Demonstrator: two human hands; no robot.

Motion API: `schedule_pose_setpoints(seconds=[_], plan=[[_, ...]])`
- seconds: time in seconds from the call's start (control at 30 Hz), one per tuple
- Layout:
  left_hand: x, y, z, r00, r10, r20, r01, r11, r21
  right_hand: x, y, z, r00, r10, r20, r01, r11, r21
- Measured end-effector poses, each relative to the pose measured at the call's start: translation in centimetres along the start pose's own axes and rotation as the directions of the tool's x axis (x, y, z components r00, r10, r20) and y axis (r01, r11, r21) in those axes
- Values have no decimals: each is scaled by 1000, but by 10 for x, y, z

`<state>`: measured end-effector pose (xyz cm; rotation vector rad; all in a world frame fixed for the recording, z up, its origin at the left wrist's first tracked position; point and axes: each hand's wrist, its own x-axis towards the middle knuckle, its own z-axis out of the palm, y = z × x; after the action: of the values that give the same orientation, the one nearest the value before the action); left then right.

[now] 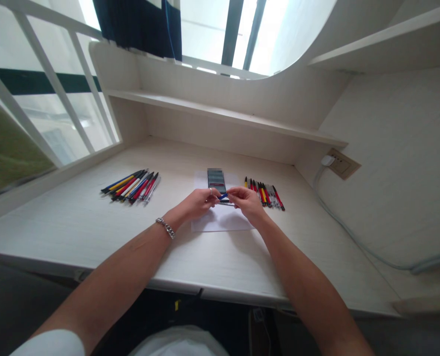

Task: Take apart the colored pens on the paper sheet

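Two bare hands meet over the desk's middle, the left hand (204, 202) and the right hand (245, 200) both closed, fingertips pinched on a blue pen piece (223, 196); it is slim, straight and deep blue, much of it covered by the fingers, so whether it is a whole pen or a part cannot be told; a thin greyish rod (226, 204) shows just below it, between the hands. Under them lies a white paper sheet (220, 225), with a dark smartphone (216, 179) near its far edge; a fanned pile of pens (133, 188) lies to the left, a looser row of pens (263, 194) to the right; the pale wooden desk (94, 242) backs onto a shelf (220, 110), with a dark curtain (138, 24) and bright window above, and a wall socket (343, 163) at right. The blue piece's long axis runs roughly left to right, its right end slightly farther from the person; which end is the tip cannot be told.
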<state>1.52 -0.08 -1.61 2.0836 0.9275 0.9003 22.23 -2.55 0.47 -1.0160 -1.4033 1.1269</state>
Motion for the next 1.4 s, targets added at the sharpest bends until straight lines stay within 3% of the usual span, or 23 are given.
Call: schedule_pose_setpoints(seconds=[0.13, 0.23, 0.3, 0.43, 0.6, 0.8, 0.9, 1.07, 1.13, 1.4], plan=[[1, 1, 0, 1000, -1, 3, 1, 1000, -22, 1, 0, -4, 999, 26, 20, -25, 998, -57], [1, 3, -1, 1000, 13, -12, -13, 999, -31, 2, 2, -10, 1000, -4, -1, 3, 978, -210], [2, 5, -3, 1000, 17, -25, -18, 998, -57, 2, 4, -15, 998, -67, -17, 54, 910, -411], [4, 5, -5, 998, -6, -70, -3, 991, -137, 0, 6, -22, 995, -94, 14, 73, 660, -748], [6, 7, -5, 989, -94, -117, 64, 969, -237, -2, 8, -19, 999, 17, 40, 26, 506, -862], [7, 7, -9, 981, -127, -149, 104, 982, -155, 0, 15, -15, 996, 29, 83, 64, 414, -908], [6, 5, -11, 979, -129, -159, 114, 989, -97, 0, 13, -20, 999, 4, 49, 42, 463, -885], [6, 7, -13, 978, -119, -173, 119, 993, -7, 3, 1, -36, 986, -159, -47, 77, 695, -715], [5, 8, -13, 978, -118, -175, 122, 992, 17, 3, -4, -40, 970, -227, -83, 116, 737, -666], [5, 3, -12, 980, -101, -174, 111, 993, 48, -1, -9, -40, 964, -263, -45, 148, 669, -728]])
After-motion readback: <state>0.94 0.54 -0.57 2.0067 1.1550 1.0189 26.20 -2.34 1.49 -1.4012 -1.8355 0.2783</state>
